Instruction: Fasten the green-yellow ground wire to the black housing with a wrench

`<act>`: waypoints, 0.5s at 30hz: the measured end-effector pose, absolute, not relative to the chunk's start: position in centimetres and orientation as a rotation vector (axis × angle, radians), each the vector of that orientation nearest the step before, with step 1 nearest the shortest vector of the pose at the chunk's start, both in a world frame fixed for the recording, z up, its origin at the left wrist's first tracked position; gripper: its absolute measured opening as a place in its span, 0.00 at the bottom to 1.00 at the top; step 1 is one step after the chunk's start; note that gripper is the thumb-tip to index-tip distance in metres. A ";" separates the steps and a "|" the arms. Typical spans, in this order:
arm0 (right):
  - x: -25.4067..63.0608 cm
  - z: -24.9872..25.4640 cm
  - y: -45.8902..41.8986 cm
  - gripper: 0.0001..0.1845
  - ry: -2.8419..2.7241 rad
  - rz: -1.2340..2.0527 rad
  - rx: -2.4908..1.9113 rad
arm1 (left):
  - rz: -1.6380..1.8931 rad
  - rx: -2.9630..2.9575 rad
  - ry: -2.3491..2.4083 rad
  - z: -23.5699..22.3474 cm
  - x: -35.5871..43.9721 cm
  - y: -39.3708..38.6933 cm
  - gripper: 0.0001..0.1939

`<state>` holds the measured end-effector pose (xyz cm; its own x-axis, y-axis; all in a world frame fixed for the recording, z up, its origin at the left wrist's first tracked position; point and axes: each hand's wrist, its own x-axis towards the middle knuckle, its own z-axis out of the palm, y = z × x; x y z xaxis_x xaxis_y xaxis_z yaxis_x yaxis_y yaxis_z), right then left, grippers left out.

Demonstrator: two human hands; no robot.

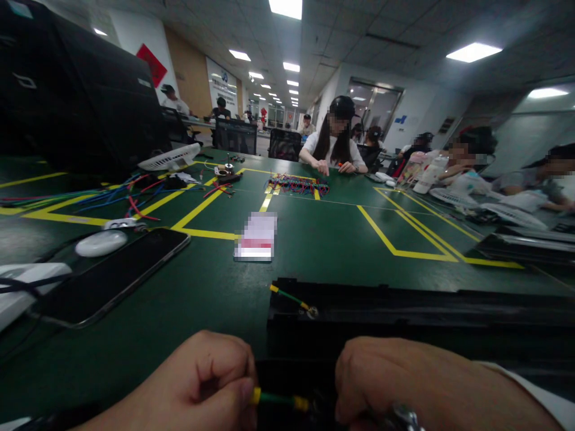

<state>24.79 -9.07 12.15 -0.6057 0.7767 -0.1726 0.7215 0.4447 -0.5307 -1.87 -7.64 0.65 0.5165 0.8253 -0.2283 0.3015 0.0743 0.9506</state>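
Note:
At the bottom of the view, my left hand [220, 374] is closed, thumb and fingers pinching one end of a short green wire [276, 398] with yellow sleeves at its ends. The wire's far end points toward my right hand [381, 377], over a dark part. My right hand is closed, its fingers curled downward. A shiny metal piece [406, 417] shows at its lower edge, mostly hidden. Just beyond both hands lies a long black panel [426, 308]. A second green wire [291, 297] with yellow ends is fixed to this panel by a round metal terminal.
A black phone [121, 272], a white mouse [101, 243] and a card-like blurred item [256, 236] lie on the green table [314, 254] marked with yellow tape. Coloured wires [296, 185] lie farther back. A large black case [81, 90] stands left. A person [335, 140] works opposite.

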 end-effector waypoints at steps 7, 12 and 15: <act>25.6 12.0 -9.0 0.08 -2.623 0.757 -1.249 | 0.523 1.534 1.026 0.5 -1.8 -7.5 0.15; 27.3 11.9 -9.7 0.11 -2.366 0.779 -1.350 | 0.550 1.534 1.022 0.2 -2.0 -7.6 0.15; 28.1 11.3 -10.5 0.07 -2.274 0.868 -1.406 | 0.559 1.493 1.023 0.0 -2.0 -7.9 0.16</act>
